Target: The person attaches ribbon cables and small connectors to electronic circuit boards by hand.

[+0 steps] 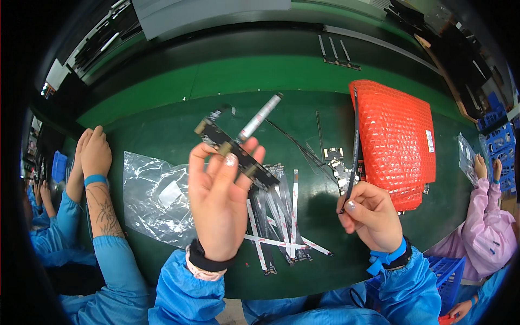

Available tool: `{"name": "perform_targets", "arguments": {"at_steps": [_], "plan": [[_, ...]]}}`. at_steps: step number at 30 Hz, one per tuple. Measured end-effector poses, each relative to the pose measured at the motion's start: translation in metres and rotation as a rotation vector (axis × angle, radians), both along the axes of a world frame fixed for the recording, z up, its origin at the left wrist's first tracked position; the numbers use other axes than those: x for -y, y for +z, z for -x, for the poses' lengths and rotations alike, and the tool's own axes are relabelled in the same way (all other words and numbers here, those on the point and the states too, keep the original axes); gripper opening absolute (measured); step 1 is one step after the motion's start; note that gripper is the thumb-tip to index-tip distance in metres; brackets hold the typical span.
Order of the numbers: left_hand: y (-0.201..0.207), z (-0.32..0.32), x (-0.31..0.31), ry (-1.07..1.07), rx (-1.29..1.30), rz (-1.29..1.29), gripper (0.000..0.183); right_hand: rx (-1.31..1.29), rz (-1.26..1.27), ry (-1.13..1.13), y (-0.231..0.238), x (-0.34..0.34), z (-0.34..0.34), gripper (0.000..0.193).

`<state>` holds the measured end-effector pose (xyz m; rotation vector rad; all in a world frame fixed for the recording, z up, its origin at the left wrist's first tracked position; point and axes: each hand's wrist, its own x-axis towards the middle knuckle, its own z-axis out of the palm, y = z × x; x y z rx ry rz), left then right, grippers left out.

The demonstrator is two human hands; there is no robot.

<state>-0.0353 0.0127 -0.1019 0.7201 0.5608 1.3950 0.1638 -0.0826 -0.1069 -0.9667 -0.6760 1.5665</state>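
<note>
My left hand [219,203] is raised over the table, its thumb and fingers closed on a long dark circuit board [216,135]. A white flat cable [261,115] stands out from that board, and a short dark cable curls at its far end. My right hand [374,216] pinches the lower end of a black flat ribbon cable [356,141], which points up and away. Beneath and between my hands lies a loose pile of black and white flat cables [293,216]. Several small circuit boards [338,168] lie left of the black cable, partly hidden by my right hand.
A red bubble-wrap package [395,141] lies at the right, a crumpled clear plastic bag [146,206] at the left. Farther back is a board with three white cables [342,64]. Co-workers' arms, one blue sleeve [116,265] and one pink sleeve [476,216], flank me. A blue crate [447,273] stands lower right.
</note>
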Motion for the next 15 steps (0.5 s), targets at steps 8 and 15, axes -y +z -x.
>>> {"name": "perform_targets", "arguments": {"at_steps": [8,15], "plan": [[-0.008,-0.017,0.030,-0.250,-0.040,0.066,0.025,-0.038,0.029,-0.115,0.006,-0.011,0.018,0.013],[-0.005,-0.016,0.042,-0.265,-0.066,0.099,0.023,0.130,-0.208,-0.115,-0.002,-0.011,0.033,0.013]]}}
